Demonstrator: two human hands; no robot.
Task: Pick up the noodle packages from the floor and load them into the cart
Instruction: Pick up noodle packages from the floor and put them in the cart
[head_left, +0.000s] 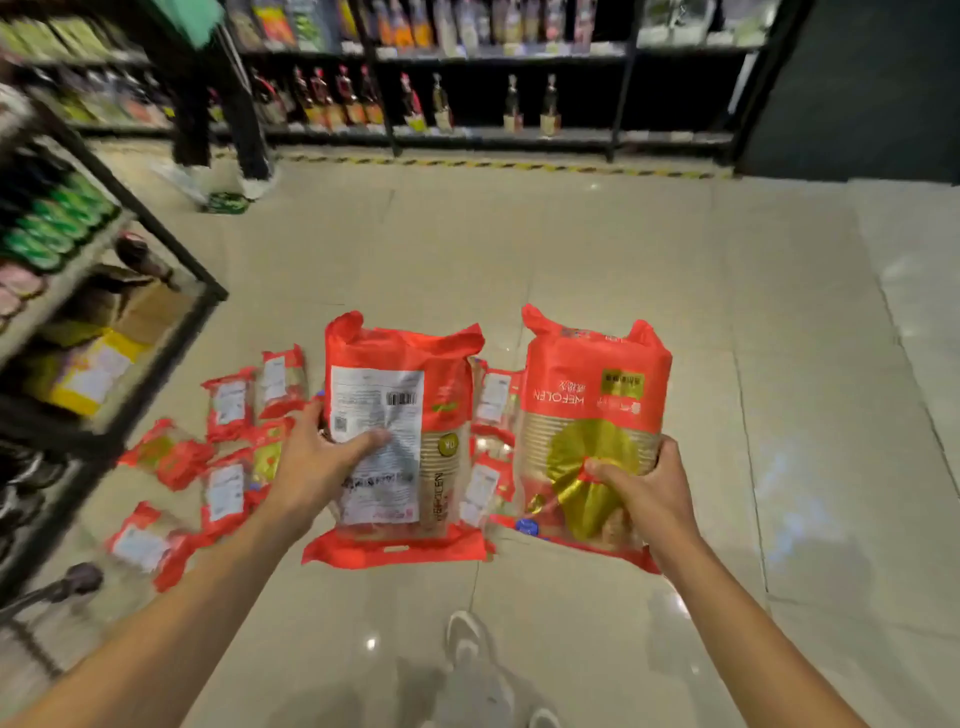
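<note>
While more packs (228, 410) lie on the floor (623, 260), the left hand (317, 462) clasps one pack (400, 431) and the right hand (644, 493) another (587, 415), both lifted. No cart identifiable. Advise firm grips, level carry.

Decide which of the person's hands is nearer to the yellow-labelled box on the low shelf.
Left. The left hand grips a noodle package nearer the yellow-labelled box; the right hand holds another package farther off.

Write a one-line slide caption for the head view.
Each hand, left hand and right hand, holds a red noodle package above more packages on the shop floor.
</note>
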